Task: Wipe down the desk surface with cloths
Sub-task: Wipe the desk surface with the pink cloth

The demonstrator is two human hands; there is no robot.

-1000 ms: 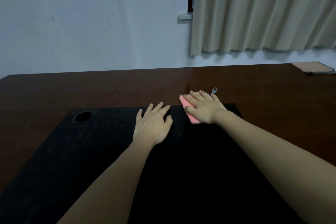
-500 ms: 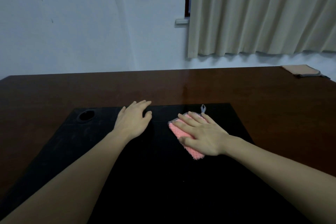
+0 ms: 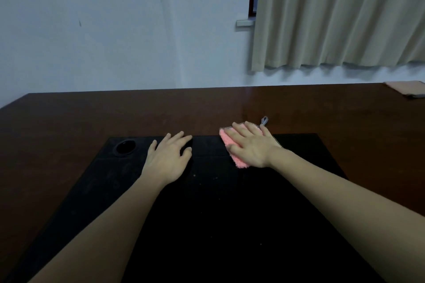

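Note:
A pink fluffy cloth (image 3: 227, 141) with a small grey loop lies at the far edge of the black desk panel (image 3: 207, 213), partly over the brown wood desk (image 3: 69, 122). My right hand (image 3: 250, 145) presses flat on the cloth with straight fingers and hides most of it. My left hand (image 3: 167, 158) rests palm down on the black panel to the left of the cloth, fingers spread, holding nothing.
A round cable hole (image 3: 125, 146) sits in the panel's far left corner, just left of my left hand. A flat tan object (image 3: 407, 88) lies at the desk's far right. Behind the desk stand a white wall and a beige curtain (image 3: 340, 14).
My right hand has pushed the cloth away from me to the panel's far edge, after pulling it back toward me half a second earlier. My left hand stays flat on the panel.

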